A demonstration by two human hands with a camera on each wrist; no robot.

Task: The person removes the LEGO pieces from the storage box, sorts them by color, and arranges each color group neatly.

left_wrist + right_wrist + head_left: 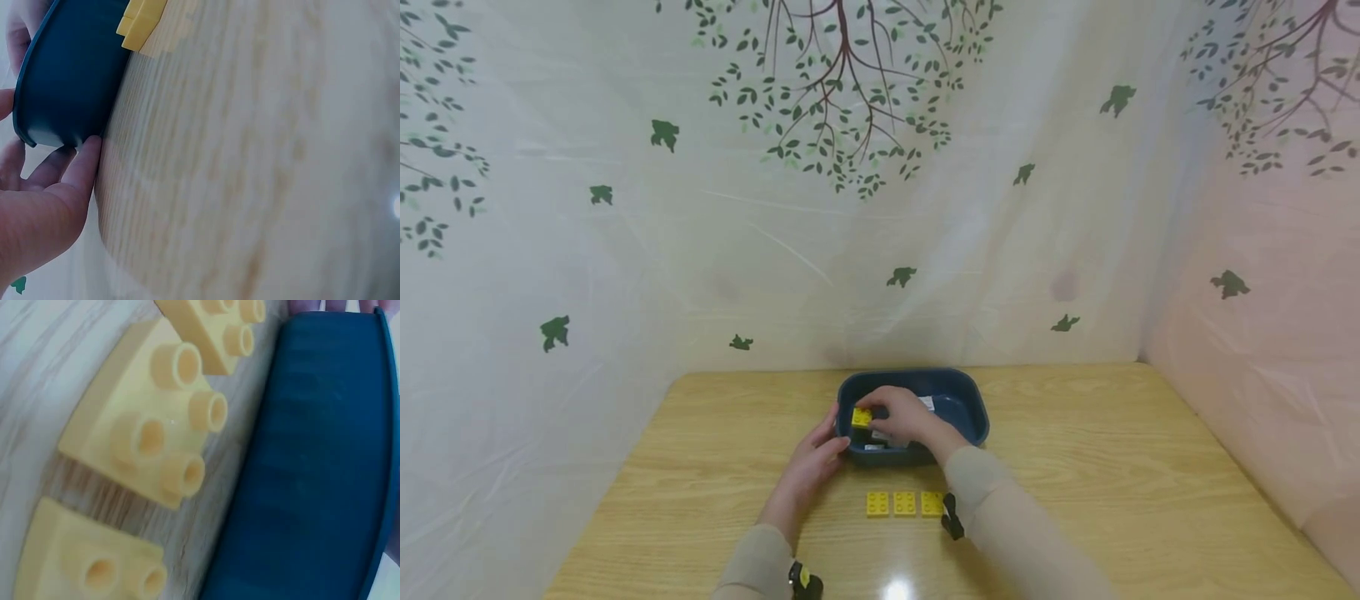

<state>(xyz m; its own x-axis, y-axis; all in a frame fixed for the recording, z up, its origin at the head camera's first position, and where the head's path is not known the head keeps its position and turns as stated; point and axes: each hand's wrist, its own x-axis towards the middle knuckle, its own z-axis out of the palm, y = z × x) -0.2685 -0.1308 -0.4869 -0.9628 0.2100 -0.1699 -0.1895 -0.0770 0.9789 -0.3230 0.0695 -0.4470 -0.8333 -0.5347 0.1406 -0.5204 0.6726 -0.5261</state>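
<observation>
A dark blue plastic tub stands on the wooden table. My left hand holds its left end, with fingers along the outer wall and the thumb at the front corner. In the left wrist view, fingertips meet the tub's lower edge. Reaching inside over the front rim, my right hand pinches a yellow toy building brick near the tub's left end. Three yellow studded bricks lie in a row in front: a left one, a middle one and a right one.
Dark pieces and white labels show inside the tub, partly hidden by the right hand. The wooden table stretches out on both sides. Behind it hangs a pale curtain printed with leaves and birds.
</observation>
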